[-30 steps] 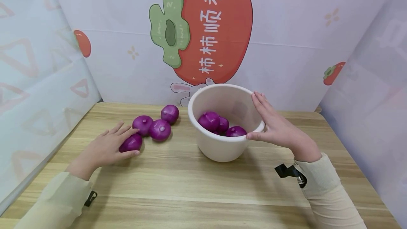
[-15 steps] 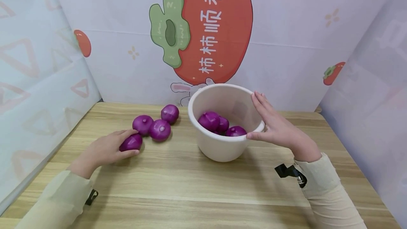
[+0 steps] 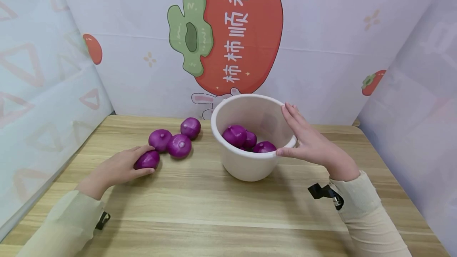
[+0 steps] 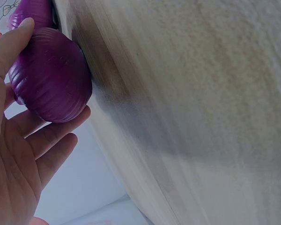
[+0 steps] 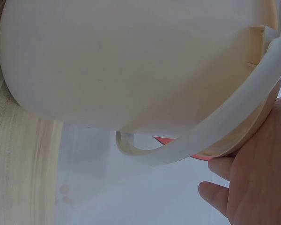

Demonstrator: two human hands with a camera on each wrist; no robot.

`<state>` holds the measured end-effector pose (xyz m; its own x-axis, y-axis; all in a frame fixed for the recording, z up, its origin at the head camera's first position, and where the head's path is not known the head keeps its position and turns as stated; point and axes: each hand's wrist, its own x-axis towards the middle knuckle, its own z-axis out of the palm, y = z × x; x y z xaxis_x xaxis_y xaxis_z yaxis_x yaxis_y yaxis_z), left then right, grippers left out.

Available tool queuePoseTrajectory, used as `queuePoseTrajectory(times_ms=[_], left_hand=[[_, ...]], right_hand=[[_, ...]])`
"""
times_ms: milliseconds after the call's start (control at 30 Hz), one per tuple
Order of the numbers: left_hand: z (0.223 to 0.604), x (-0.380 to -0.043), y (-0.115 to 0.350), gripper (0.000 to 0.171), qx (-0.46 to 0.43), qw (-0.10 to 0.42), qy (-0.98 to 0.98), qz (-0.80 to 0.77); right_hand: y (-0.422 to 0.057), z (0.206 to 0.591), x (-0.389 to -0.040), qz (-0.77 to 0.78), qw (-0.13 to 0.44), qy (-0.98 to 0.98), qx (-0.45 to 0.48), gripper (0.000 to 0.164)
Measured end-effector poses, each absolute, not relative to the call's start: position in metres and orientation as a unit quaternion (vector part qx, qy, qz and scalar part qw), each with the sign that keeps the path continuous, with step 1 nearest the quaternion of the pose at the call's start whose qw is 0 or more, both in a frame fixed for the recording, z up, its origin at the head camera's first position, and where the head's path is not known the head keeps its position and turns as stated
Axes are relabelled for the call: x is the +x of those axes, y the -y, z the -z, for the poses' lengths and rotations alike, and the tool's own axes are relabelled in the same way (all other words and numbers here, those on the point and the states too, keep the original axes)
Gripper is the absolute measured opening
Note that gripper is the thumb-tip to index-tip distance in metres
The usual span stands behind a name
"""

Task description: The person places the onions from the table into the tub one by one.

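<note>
On the left of the table, my left hand [image 3: 119, 167] curls around a purple onion [image 3: 148, 160]. In the left wrist view the thumb lies along one side of this onion [image 4: 54, 77] and the fingers wrap under the other. Several more onions [image 3: 179, 146] cluster just beyond it. A white bucket [image 3: 250, 167] stands right of centre with several onions [image 3: 235, 136] inside. My right hand [image 3: 315, 146] rests on the bucket's right rim, fingers extended and thumb apart. In the right wrist view the fingertips [image 5: 221, 165] meet the rim.
The bucket's pale handle [image 5: 225, 119] hangs down its outer side in the right wrist view. The wood-grain table [image 3: 200, 217] is bordered by a printed cloth backdrop [image 3: 321, 23] behind and by cloth sides at left and right.
My left hand's fingers, spread over the nearest onion a second ago, have drawn in around it. The onion lies in about the same place, and the right hand and bucket are essentially still.
</note>
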<state>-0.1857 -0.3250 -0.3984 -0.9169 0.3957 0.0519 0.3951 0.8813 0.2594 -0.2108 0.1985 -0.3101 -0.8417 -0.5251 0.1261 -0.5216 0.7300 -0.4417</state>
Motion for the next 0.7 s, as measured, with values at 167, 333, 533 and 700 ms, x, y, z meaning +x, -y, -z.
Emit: queuePoseTrajectory(times_ms=[167, 333, 533, 700], left_hand=[[0.3987, -0.1857, 0.3247, 0.066, 0.200, 0.007, -0.970, -0.136], [0.3992, -0.1868, 0.3245, 0.065, 0.203, 0.008, -0.969, -0.138], [0.4001, -0.1868, 0.3247, 0.061, 0.208, 0.005, -0.968, -0.142], [0.4000, -0.1857, 0.3254, 0.062, 0.207, 0.005, -0.968, -0.141]], right_hand=[[-0.1985, 0.3088, -0.2099, 0.238, 0.005, -0.929, -0.282, 0.117], [-0.1985, 0.3088, -0.2103, 0.242, 0.004, -0.928, -0.284, 0.116], [-0.1991, 0.3091, -0.2100, 0.244, 0.009, -0.928, -0.282, 0.116], [-0.1988, 0.3097, -0.2097, 0.242, 0.009, -0.929, -0.280, 0.116]])
